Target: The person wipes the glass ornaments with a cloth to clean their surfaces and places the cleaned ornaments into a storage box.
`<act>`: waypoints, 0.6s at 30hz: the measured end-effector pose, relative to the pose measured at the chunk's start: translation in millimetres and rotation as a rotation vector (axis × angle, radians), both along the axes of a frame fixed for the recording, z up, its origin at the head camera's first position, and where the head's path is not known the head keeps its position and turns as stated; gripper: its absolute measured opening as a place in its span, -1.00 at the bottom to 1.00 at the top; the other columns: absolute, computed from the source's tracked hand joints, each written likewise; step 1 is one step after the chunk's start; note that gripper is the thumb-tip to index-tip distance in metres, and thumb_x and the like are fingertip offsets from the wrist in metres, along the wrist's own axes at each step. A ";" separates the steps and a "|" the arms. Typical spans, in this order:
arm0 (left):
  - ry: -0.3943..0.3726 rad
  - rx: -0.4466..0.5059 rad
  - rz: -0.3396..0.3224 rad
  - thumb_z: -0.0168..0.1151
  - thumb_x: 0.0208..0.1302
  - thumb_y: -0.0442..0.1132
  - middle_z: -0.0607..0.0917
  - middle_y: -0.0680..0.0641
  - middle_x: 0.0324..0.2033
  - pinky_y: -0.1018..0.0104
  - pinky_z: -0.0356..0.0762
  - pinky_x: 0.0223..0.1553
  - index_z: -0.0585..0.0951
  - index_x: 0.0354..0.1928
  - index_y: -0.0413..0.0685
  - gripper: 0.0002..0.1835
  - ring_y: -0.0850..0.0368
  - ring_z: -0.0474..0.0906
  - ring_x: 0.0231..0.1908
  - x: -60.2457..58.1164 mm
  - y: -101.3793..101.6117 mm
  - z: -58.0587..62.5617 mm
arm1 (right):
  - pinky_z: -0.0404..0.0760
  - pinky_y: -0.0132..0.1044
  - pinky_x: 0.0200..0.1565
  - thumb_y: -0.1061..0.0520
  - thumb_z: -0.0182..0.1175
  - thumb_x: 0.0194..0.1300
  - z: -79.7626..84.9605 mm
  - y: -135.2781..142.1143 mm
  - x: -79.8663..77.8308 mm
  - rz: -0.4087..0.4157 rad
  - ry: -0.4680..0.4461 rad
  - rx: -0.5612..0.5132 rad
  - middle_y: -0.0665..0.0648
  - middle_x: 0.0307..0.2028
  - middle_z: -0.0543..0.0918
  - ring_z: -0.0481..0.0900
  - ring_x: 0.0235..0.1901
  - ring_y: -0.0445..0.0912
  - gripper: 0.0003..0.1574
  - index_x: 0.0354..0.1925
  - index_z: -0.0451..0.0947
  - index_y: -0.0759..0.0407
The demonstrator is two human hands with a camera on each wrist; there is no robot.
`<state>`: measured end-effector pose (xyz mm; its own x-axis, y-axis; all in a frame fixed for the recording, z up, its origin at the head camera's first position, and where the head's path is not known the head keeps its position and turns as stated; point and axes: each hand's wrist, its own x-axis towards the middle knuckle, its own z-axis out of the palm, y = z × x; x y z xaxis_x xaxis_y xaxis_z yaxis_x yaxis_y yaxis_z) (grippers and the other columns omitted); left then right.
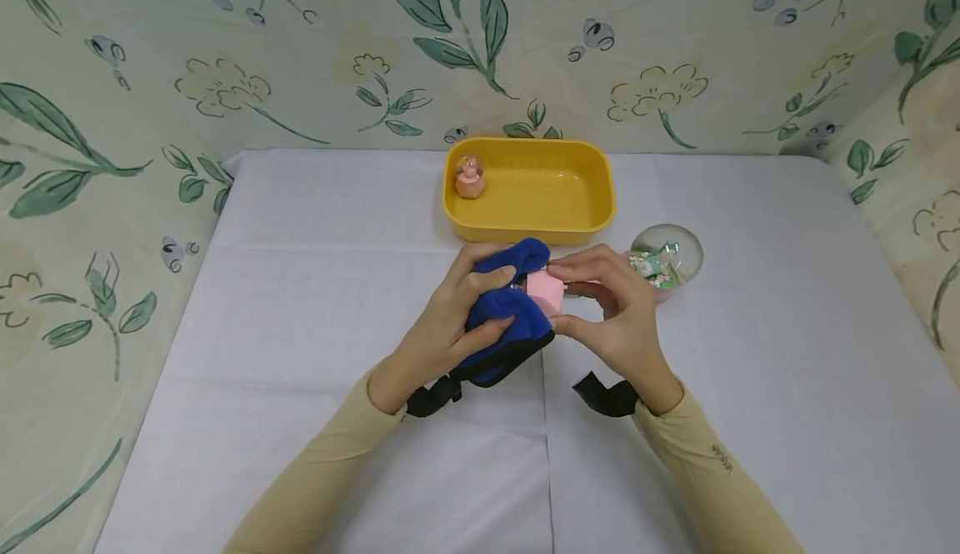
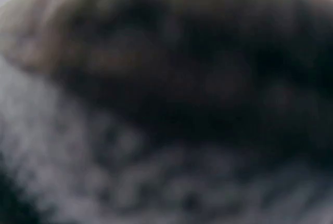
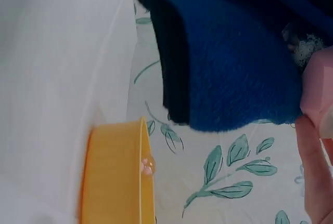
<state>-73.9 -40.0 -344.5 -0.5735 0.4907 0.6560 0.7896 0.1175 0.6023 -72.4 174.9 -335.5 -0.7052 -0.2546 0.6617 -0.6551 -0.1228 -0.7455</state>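
My left hand [image 1: 442, 321] grips a blue cloth [image 1: 513, 333] with a black edge, folded around a small snow globe. Its pink base [image 1: 545, 292] sticks out on the right, pinched between the thumb and fingers of my right hand [image 1: 624, 308]. In the right wrist view, part of the globe's clear dome [image 3: 306, 47] shows beside the cloth [image 3: 239, 73]; the cloth hides the rest. The left wrist view is dark and blurred, so nothing there can be made out.
Behind the hands stands a yellow tray [image 1: 528, 230], with a small pink snow globe [image 1: 470, 181] in its left end. A larger snow globe [image 1: 666, 258] lies on the white tabletop [image 1: 765, 329], just beyond my right hand. A floral cloth [image 1: 300, 54] hangs at the back.
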 end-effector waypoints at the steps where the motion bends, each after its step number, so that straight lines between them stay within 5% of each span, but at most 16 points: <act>1: 0.013 -0.003 -0.007 -0.13 0.48 0.06 0.26 -0.29 0.17 0.05 0.44 0.10 0.23 0.18 0.02 -0.61 -0.19 0.30 0.15 -0.2 0.0 0.1 | 0.62 -0.29 -0.13 0.10 0.48 -0.01 -0.2 0.0 0.8 0.005 -0.062 -0.018 0.22 -0.14 0.59 0.57 -0.10 -0.01 -0.41 -0.13 0.56 0.49; 7: 0.091 -0.041 -0.064 -0.12 0.45 0.08 0.23 -0.31 0.21 0.02 0.37 0.17 0.19 0.25 0.16 -0.58 -0.24 0.26 0.20 -1.6 0.0 1.6 | 0.65 -0.26 -0.22 0.35 0.31 0.11 6.4 0.2 7.2 0.055 -0.568 -0.112 0.19 -0.21 0.55 0.59 -0.29 -0.03 -0.77 -0.19 0.60 0.25; 10: 0.116 -0.050 -0.076 -0.13 0.43 0.09 0.24 -0.32 0.21 0.01 0.38 0.16 0.19 0.24 0.16 -0.57 -0.27 0.27 0.20 -1.4 -0.1 1.6 | 0.65 -0.24 -0.22 0.41 0.18 0.14 11.0 1.0 10.1 0.043 -0.674 -0.070 0.20 -0.18 0.52 0.59 -0.30 -0.04 -0.73 -0.18 0.58 0.19; 13: 0.115 -0.021 -0.074 -0.13 0.42 0.11 0.27 -0.31 0.18 -0.01 0.40 0.14 0.23 0.21 0.14 -0.58 -0.29 0.29 0.18 -1.6 -0.3 2.6 | 0.63 -0.27 -0.15 0.39 0.22 0.17 12.4 3.0 12.0 0.035 -0.544 0.023 0.24 -0.03 0.50 0.54 -0.20 0.01 -0.60 0.01 0.51 0.27; 18: 0.080 0.082 -0.060 -0.06 0.45 0.06 0.32 -0.32 0.14 -0.03 0.43 0.10 0.34 0.11 0.06 -0.65 -0.27 0.34 0.12 -3.1 -0.8 7.7 | 0.56 -0.29 -0.02 0.21 0.32 0.21 7.6 7.2 9.9 0.092 -0.175 0.084 0.27 0.17 0.43 0.50 -0.05 0.04 -0.34 0.17 0.32 0.49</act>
